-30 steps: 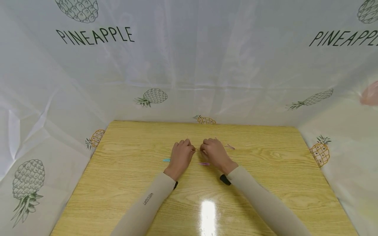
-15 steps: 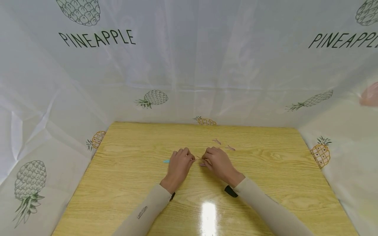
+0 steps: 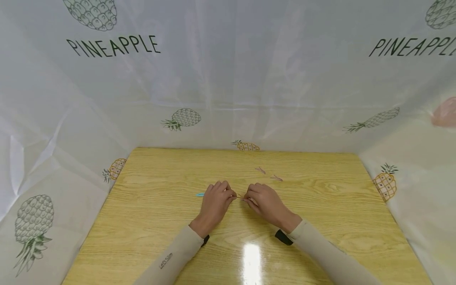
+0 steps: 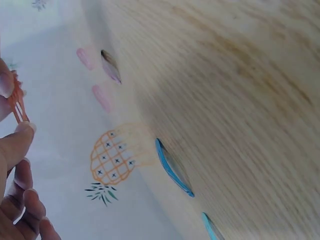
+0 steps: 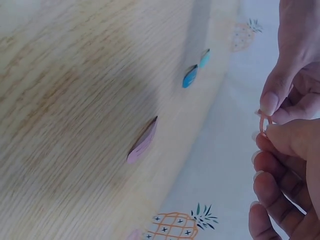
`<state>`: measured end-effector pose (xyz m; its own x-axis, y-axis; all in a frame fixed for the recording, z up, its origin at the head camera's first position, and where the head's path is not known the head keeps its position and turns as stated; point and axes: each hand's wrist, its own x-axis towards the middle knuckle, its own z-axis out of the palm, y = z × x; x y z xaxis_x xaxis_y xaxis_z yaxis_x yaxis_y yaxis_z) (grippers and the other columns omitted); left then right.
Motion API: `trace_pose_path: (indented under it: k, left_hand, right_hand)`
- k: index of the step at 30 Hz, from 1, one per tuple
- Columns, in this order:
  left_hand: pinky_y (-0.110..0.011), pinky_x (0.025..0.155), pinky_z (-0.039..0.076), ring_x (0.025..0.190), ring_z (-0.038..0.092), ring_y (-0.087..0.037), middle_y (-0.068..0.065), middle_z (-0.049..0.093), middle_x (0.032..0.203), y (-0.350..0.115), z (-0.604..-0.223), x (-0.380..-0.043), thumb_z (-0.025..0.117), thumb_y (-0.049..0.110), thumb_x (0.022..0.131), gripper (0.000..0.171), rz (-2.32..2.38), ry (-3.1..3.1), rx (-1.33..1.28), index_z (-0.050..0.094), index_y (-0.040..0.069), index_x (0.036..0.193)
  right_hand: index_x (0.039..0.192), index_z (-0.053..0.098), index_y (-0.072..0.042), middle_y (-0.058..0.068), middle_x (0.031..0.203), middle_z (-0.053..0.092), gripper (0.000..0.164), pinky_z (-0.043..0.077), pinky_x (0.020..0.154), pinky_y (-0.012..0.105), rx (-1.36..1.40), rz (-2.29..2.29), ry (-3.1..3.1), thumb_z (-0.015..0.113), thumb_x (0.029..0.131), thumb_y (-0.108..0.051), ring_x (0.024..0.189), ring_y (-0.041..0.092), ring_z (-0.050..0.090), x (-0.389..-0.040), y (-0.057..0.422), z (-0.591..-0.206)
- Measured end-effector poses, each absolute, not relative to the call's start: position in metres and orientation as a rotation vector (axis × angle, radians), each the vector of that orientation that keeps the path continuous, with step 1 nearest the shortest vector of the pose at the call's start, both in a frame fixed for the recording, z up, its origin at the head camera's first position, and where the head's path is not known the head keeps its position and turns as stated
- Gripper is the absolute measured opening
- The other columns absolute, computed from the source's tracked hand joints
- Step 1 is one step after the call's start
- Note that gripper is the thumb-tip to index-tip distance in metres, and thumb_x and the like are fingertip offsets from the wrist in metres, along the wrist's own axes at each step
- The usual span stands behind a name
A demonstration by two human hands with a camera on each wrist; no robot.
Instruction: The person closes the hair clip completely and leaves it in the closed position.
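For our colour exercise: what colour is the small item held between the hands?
The small item is orange, clearest in the left wrist view.

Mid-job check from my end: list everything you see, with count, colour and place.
orange loop: 1, orange, pinched between both hands
teal clip: 1, pale teal, on the table left of the left hand
blue clip: 1, blue, on the table between the teal and light purple clips
light purple clip: 1, light purple, on the table
V-shaped clips: 2, dull pink, on the table beyond the right hand
table: 1, light wood, under the clips
printed cloth: white with pineapples, around the table
black wrist pieces: 2, black, one at each wrist
sleeves: 2, beige, on the forearms
left hand: 1, bare, above the table
right hand: 1, bare, above the table
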<state>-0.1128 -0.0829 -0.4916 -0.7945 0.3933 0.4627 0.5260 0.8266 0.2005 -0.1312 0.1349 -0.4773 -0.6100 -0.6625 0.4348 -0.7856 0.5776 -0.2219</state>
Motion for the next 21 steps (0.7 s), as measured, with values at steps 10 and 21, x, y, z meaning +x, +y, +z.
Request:
trace_pose_path:
  k: [10, 21]
  left_hand:
    - [-0.027, 0.071, 0.039, 0.081, 0.053, -0.013, 0.006, 0.059, 0.095, -0.086, -0.490, -0.105, 0.082, 0.022, 0.095, 0.019, -0.390, -2.651, -0.820, 0.084, 0.021, 0.113]
    - [-0.026, 0.071, 0.039, 0.083, 0.055, -0.012, 0.006, 0.060, 0.097, -0.085, -0.490, -0.098, 0.085, 0.023, 0.092, 0.016, -0.376, -2.630, -0.817, 0.084, 0.019, 0.108]
  right_hand:
    - [0.095, 0.080, -0.008, -0.004, 0.091, 0.067, 0.003, 0.055, 0.072, 0.029, 1.228, 0.604, -2.537, 0.083, 0.093, -0.008, 0.078, 0.011, 0.059, -0.127, 0.140, -0.479]
    - [0.093, 0.080, -0.008, -0.005, 0.089, 0.067, 0.007, 0.052, 0.069, 0.027, 1.219, 0.621, -2.515, 0.086, 0.089, -0.006, 0.076, 0.010, 0.057, -0.123, 0.141, -0.483]
